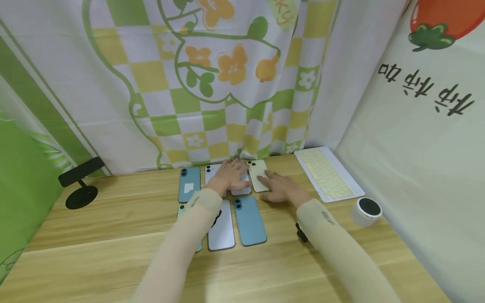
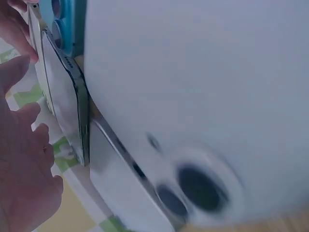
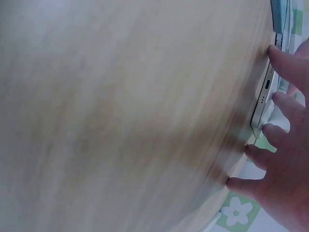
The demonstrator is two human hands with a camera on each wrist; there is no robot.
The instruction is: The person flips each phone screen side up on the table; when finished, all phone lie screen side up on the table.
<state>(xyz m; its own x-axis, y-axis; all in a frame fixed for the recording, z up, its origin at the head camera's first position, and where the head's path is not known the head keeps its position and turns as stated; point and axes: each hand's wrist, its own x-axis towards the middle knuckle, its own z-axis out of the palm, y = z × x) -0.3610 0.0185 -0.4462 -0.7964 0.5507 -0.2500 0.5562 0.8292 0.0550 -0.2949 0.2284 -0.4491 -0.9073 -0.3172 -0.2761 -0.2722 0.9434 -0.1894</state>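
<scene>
Two rows of phones lie back up on the wooden table. My left hand (image 1: 228, 176), fingers spread, lies across a pale lilac phone (image 1: 241, 192) in the back row and partly covers it. Beside it, a cream phone (image 1: 257, 170) ends that row. My right hand (image 1: 282, 188) touches the cream phone's right side; in the right wrist view its thumb meets the phone's bottom edge, its other fingers fanned out. A white phone (image 1: 211, 169) and a blue phone with a white label (image 1: 184, 179) lie further left. In front are a blue phone (image 1: 251, 223), a pale phone (image 1: 222, 235) and a mint phone (image 1: 181, 209), partly behind my left sleeve.
A cream-keyed keyboard (image 1: 327, 174) stands at the back right, with a white round device with a black top (image 1: 366, 211) in front. On the left is a black stand (image 1: 81, 195). A patterned curtain (image 1: 212, 122) hangs along the table's back edge.
</scene>
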